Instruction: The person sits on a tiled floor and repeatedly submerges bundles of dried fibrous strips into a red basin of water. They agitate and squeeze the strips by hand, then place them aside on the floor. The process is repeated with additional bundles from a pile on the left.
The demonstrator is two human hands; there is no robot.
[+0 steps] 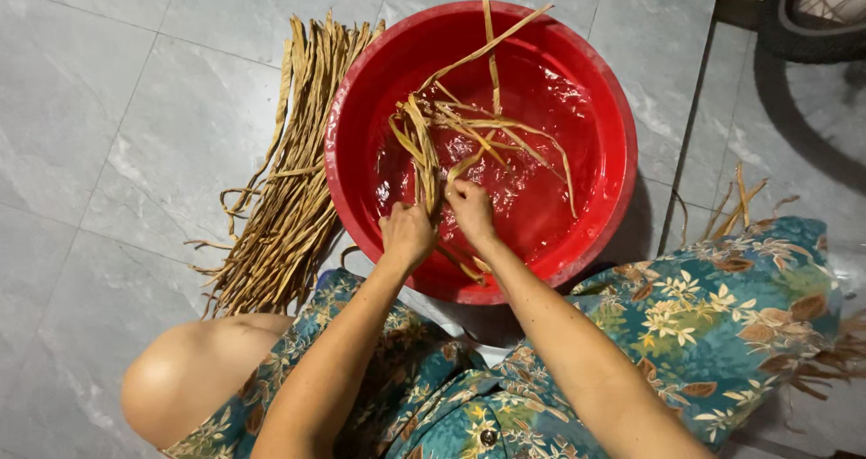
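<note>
Both hands (439,223) grip wet strips (424,152) over red basin (613,116); dry strip bundle (289,197) left, bicycle tyre (812,35) beyond.

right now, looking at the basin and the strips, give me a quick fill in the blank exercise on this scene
1. Both hands, the left hand and the right hand, grip a bunch of wet strips over a plastic basin coloured ____.
2. The basin holds shallow ____.
3. The big bundle of dry strips lies on the floor tiles to the basin's ____.
4. A wheel shows in the top ____ corner.

Missing words: red; water; left; right
</note>
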